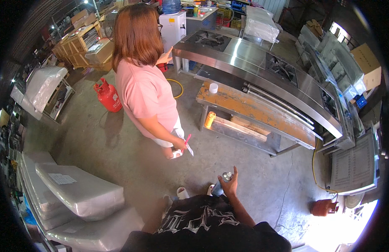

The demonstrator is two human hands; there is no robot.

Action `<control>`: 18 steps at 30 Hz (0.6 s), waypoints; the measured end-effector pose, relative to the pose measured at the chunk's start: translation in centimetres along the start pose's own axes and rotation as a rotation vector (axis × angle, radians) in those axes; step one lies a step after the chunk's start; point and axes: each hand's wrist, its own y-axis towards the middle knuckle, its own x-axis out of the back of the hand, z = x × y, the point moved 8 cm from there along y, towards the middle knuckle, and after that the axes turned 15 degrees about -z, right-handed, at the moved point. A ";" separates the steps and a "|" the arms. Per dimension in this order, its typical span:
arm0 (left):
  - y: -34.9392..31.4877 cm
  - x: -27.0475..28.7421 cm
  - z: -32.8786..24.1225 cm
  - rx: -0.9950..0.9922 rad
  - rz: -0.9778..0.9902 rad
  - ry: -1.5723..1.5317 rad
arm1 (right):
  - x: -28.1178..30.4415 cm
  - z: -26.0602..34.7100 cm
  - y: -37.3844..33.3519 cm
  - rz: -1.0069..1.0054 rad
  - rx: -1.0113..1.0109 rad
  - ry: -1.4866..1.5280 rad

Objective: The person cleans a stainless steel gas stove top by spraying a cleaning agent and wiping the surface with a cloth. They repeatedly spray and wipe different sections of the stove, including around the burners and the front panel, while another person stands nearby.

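Observation:
My right hand (231,185) is closed round a spray can (218,190) with a clear cap, held low in front of my body. The index finger points up beside the cap. My left hand (166,203) hangs by my left side, smeared, and its fingers cannot be made out. Ahead stands a person in a pink shirt (146,90), one hand on the corner of a long stainless steel stove (240,59). That person's other hand holds a pink-handled tool (188,143) and something white.
A low worn bench (245,107) in front of the stove bears a white round lid (213,88); a yellow can (210,119) stands on its lower shelf. Red gas cylinders stand left (108,95) and lie right (324,207). Wrapped panels (79,189) are stacked at near left.

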 end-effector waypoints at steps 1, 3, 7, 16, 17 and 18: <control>0.2 0.3 -0.1 -0.049 -0.058 0.051 | 0.2 0.0 0.0 -0.017 0.020 -0.004; 0.5 0.3 -0.4 -0.125 -0.113 0.132 | 0.4 -0.2 0.0 -0.034 0.039 -0.016; 0.5 -0.3 -0.7 -0.202 -0.092 0.135 | 0.4 -0.9 0.2 -0.040 0.040 -0.027; -0.3 -0.1 -2.6 -0.484 -0.014 0.282 | 0.7 -1.1 0.1 -0.041 0.007 0.001; -0.6 -0.2 -3.0 -0.565 -0.031 0.356 | 0.8 -1.2 0.1 -0.050 -0.014 -0.015; -0.3 -0.1 -2.1 -0.422 -0.011 0.260 | 0.8 -0.9 0.0 -0.046 0.004 0.003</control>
